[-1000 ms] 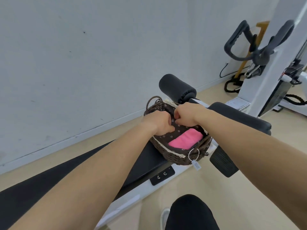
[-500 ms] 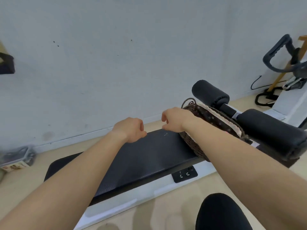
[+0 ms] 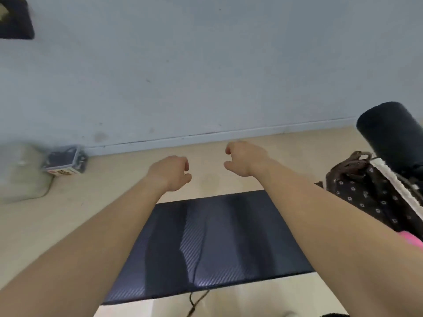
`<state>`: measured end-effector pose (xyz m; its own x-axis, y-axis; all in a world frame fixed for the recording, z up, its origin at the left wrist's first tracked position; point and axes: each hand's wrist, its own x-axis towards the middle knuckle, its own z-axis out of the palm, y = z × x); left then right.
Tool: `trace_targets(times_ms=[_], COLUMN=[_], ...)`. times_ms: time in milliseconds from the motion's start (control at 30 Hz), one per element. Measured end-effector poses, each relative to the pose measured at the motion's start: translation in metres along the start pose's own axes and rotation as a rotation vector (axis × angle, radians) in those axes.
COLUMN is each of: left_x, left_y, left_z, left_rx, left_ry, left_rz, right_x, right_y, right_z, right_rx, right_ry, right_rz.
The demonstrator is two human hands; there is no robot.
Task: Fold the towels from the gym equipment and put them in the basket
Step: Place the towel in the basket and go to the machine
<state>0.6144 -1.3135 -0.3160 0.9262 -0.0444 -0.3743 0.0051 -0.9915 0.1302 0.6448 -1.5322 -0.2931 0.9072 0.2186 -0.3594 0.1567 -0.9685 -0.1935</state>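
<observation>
**Leaving the basket, hands empty**

Pulling away from the basket (image 3: 366, 195), now sitting at the right edge instead of under the fingers as a second ago. Hovering with the left hand (image 3: 170, 172) and right hand (image 3: 246, 157) side by side beyond the far edge of the bench pad (image 3: 217, 243), fingers loosely curled, holding nothing. Leaving the pink towel (image 3: 410, 240) inside the basket, just peeking out at near right. Swinging left, bringing a small box (image 3: 65, 161) by the wall into sight. Probably finishing one drop-off and hunting for another towel, not spotting any yet.
</observation>
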Motion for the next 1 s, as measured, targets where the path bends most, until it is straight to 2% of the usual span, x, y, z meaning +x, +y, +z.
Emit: trace_targets(times_ms=[200, 333, 467, 600, 767, 1000], left_x=[-0.127, -0.228, -0.309, -0.382, -0.487, -0.638], left_y=[-0.013, -0.020, -0.043, -0.082, -0.148, -0.269], left_z=[-0.174, -0.280, -0.338, -0.366, -0.369, -0.330], left_rx=[-0.048, -0.222, -0.284, -0.291, -0.338, -0.398], left_ry=[-0.170, -0.130, -0.053, 0.016, 0.078, -0.018], left_rz=[-0.090, -0.190, -0.287, -0.433, -0.651, -0.939], right_x=[-0.094, -0.168, -0.213, -0.239, -0.271, -0.336], right_y=[-0.078, -0.139, -0.203, -0.281, -0.409, -0.622], right_z=[-0.164, -0.263, -0.313, -0.333, -0.325, -0.268], right_rx=[-0.053, -0.033, -0.119, -0.232, -0.330, -0.448], right_ry=[-0.143, -0.188, -0.169, -0.164, -0.172, -0.214], right_rz=[-0.079, -0.150, -0.295, -0.451, -0.717, -1.043])
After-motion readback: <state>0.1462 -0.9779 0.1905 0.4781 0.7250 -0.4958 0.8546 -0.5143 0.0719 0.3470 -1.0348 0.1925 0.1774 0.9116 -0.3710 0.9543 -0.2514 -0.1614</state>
